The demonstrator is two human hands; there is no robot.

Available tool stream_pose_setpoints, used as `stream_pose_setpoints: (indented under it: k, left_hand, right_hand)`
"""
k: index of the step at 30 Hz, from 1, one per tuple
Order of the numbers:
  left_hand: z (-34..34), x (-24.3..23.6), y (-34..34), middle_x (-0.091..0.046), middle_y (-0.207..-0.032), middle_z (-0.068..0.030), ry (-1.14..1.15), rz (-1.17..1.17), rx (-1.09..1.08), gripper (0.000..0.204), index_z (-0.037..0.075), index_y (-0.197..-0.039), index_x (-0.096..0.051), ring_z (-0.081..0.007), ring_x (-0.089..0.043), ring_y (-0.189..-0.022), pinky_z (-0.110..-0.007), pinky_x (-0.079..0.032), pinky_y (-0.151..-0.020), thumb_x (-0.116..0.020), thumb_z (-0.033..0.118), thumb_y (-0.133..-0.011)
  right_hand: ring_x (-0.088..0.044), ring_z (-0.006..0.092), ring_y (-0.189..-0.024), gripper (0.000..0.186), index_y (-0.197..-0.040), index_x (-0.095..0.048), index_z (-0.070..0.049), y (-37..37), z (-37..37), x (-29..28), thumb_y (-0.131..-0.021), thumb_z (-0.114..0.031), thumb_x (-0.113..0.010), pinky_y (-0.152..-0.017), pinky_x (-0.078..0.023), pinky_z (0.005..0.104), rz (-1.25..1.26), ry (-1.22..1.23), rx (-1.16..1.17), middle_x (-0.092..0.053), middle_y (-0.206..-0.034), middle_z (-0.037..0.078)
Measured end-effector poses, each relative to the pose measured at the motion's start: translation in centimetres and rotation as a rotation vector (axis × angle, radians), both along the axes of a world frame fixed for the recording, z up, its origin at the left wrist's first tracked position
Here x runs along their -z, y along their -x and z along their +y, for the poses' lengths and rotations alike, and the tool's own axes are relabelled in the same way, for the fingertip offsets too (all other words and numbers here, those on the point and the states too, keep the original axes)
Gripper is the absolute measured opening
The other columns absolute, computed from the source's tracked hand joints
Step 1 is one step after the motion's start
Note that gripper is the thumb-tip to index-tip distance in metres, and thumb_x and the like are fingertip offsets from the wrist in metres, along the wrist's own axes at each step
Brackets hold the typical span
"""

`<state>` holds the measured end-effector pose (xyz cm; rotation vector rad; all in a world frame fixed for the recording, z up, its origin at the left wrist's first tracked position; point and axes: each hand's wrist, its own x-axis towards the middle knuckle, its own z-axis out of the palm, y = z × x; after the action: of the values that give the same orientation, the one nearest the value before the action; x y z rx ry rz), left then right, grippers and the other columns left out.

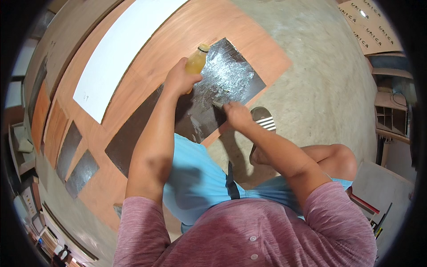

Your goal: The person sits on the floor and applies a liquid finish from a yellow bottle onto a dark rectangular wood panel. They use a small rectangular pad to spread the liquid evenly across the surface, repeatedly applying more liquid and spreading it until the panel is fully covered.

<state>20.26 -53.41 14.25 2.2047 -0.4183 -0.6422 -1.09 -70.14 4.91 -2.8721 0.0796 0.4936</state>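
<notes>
Head view, lap: light-blue shorts [191, 164] fill the near side, with a striped sandal [264, 121] beside the sheet's near edge.
Right hand: the person's right hand [239, 115] is at the near right edge of the dark sheet [189, 113], fingers closed on a small pale tool [216, 104]; its kind is too small to tell.
Tool direction: it juts leftward and slightly away from the fingertips, over the sheet; whether its whole edge touches cannot be told.
Left hand: the left hand [181, 79] is above the sheet, farther out, wrapped firmly round the lower body of a yellow-filled bottle [195, 62].
Bottle direction: its long axis runs from the fist away and to the right, neck at the far end; its exact tilt is unclear.
Wet patch: the glossy wet patch [233, 73] lies right of the bottle and just beyond the right hand, which is nearer its close side.
Sheet axis: lengthwise from near left to far right, passing under the left forearm.
Beyond: reddish plywood [262, 49] underlies the sheet; a white panel [120, 58] lies left.
</notes>
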Motion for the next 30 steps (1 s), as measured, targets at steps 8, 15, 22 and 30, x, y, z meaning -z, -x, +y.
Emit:
stream_pose_setpoints:
  k: [8,15,22,30]
  left_hand:
    - [2.8,-1.8,0.3,-0.069,-0.110,-0.0248,0.014,0.058,-0.081,0.073,-0.002,-0.131,-0.053,-0.0343,-0.069,-0.102,-0.039,-0.053,-0.088,-0.078,0.025,-0.068]
    - [6.4,-0.5,0.1,-0.068,-0.112,-0.0250,0.000,0.008,-0.155,0.069,-0.002,-0.127,-0.056,-0.0346,-0.068,-0.104,-0.040,-0.052,-0.089,-0.078,0.024,-0.067]
    - [7.4,-0.6,0.6,-0.069,-0.110,-0.0244,-0.065,-0.050,-0.185,0.067,-0.002,-0.126,-0.057,-0.0338,-0.068,-0.103,-0.040,-0.052,-0.088,-0.078,0.022,-0.067]
    - [4.6,0.4,1.0,-0.070,-0.112,-0.0221,-0.177,0.070,0.094,0.071,0.002,-0.131,-0.057,-0.0349,-0.067,-0.107,-0.041,-0.051,-0.092,-0.079,0.022,-0.068]
  right_hand:
    - [-0.064,0.0414,-0.093,0.031,-0.102,-0.057,0.008,-4.7,2.9,1.5,-0.080,-0.012,-0.064,-0.081,-0.055,0.0473,-0.017,0.058,0.362,-0.061,-0.101,0.027]
    - [-0.062,0.0367,-0.096,0.030,-0.108,-0.058,0.005,-1.5,19.3,2.8,-0.085,-0.014,-0.060,-0.079,-0.056,0.0436,-0.011,-0.171,0.056,-0.059,-0.104,0.022]
    - [-0.062,0.0296,-0.102,0.025,-0.106,-0.064,-0.003,-2.7,13.2,-0.5,-0.091,-0.019,-0.055,-0.080,-0.056,0.0428,-0.006,0.015,-0.136,-0.062,-0.107,0.013]
    - [-0.061,0.0332,-0.114,0.027,-0.112,-0.071,-0.016,-2.6,-0.5,-7.1,-0.088,-0.019,-0.059,-0.093,-0.053,0.0422,0.258,-0.003,-0.641,-0.063,-0.119,0.011]
